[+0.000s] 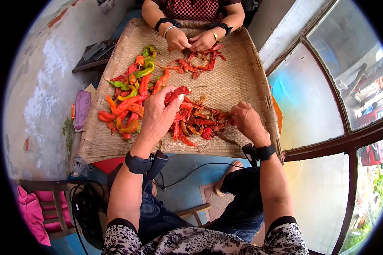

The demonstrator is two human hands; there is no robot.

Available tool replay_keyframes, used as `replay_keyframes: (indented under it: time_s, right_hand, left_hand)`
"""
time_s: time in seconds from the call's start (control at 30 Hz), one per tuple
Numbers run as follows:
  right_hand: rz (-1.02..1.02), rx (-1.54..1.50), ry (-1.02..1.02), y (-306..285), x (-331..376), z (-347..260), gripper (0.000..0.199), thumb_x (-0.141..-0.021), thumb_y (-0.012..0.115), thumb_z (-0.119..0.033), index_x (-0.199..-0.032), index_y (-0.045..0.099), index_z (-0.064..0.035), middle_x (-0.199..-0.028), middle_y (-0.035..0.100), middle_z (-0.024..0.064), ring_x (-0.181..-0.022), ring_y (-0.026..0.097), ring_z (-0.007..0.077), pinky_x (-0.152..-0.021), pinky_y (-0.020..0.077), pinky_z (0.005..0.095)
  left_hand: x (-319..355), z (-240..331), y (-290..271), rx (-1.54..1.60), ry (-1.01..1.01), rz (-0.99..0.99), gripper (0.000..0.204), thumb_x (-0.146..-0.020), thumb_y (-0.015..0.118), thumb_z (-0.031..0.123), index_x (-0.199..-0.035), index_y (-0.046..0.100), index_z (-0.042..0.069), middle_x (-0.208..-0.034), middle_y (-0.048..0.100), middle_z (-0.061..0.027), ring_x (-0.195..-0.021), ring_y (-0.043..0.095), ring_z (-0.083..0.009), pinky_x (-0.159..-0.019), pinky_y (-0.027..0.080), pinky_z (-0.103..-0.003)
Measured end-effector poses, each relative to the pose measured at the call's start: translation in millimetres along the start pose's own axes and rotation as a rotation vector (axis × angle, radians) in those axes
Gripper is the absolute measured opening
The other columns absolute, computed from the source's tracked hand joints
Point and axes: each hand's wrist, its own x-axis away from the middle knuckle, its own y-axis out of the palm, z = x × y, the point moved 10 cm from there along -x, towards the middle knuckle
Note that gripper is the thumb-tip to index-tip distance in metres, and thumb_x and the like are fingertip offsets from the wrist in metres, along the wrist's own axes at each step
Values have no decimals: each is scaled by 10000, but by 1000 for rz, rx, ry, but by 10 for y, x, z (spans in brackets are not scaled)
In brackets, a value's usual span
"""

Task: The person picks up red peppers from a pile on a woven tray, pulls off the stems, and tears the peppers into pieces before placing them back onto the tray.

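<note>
A red chili pepper [178, 94] with a thin stem is held between the thumb and fingers of my left hand [156, 115], above the woven tray. My right hand [247, 120] is closed at the right end of a pile of dried red chilies [200, 121]; its fingertips are partly hidden, and what they grip is unclear. Fresh red, orange and green chilies [130, 97] lie heaped left of my left hand. At the far side another person's hands [191, 41] work over a second heap of dried chilies [200, 63].
The shallow woven tray [242, 80] has raised rims. Along the right stands a framed glass window [304, 97]. A purple pouch [82, 109] is beside the tray's left rim. A black cable [187, 175] runs below the near rim. A wooden chair with pink cloth [32, 214] stands lower left.
</note>
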Motion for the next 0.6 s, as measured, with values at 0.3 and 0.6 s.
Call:
replay_keyframes:
  time_s: [0.3, 0.6]
  right_hand:
    - [166, -145, 58, -451, 74, 39, 91, -833, 573, -67, -919, 602, -61, -840, 623, 136, -818, 610, 339, -698, 501, 425]
    - [622, -331, 394, -1017, 414, 843, 78, -882, 581, -69, -932, 619, -22, -727, 623, 126, -646, 588, 178, -617, 474, 307]
  left_hand:
    - [-15, -25, 69, -76, -21, -37, 211, -903, 609, 180, -973, 603, -19, -675, 619, -54, -598, 560, -95, -552, 453, -273]
    - [-21, -47, 147, -69, -21, -44, 246, -924, 594, 251, -966, 599, 9, -673, 581, -6, -618, 540, -67, -579, 440, -237]
